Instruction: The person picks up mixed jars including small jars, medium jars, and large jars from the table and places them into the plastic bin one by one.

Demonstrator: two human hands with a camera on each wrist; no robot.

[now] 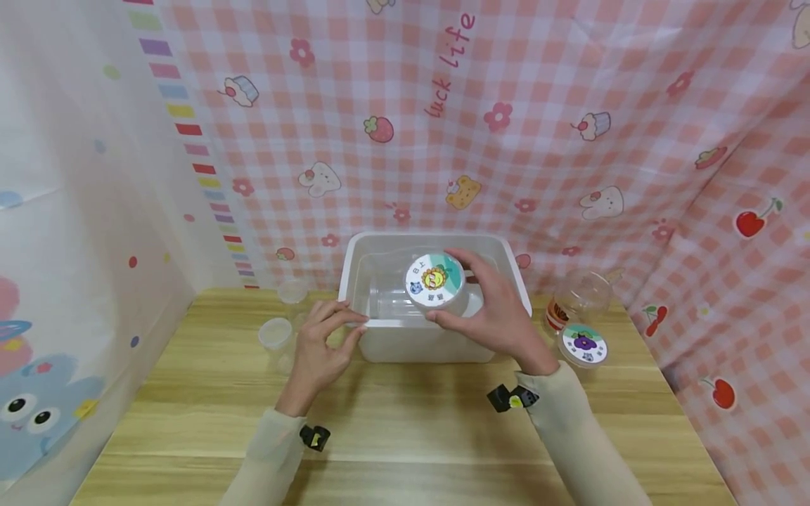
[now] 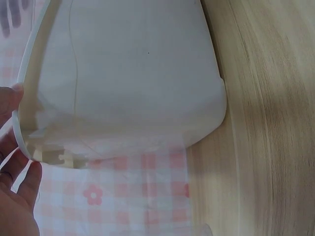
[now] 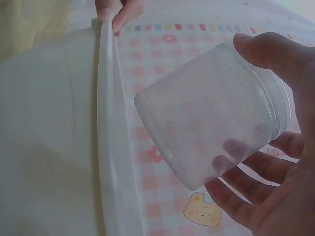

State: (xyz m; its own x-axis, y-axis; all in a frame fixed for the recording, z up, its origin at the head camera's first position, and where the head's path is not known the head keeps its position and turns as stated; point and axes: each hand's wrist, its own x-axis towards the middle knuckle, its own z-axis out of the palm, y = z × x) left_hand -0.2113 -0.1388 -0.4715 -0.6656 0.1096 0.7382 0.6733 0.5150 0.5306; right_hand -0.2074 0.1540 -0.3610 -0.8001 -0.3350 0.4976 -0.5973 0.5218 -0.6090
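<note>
I see a clear plastic jar with a white sticker lid, tilted on its side and held above the open white tub. My right hand is wrapped around it, thumb on one side and fingers curled beneath, as the right wrist view shows. The tub sits on the wooden tabletop against the pink checked cloth backdrop. My left hand rests at the tub's near left corner, fingertips pinching its rim. To the left of the tub stand two small clear cups. To the right lies another clear jar on its side, with a separate lid bearing a purple sticker just in front of it.
</note>
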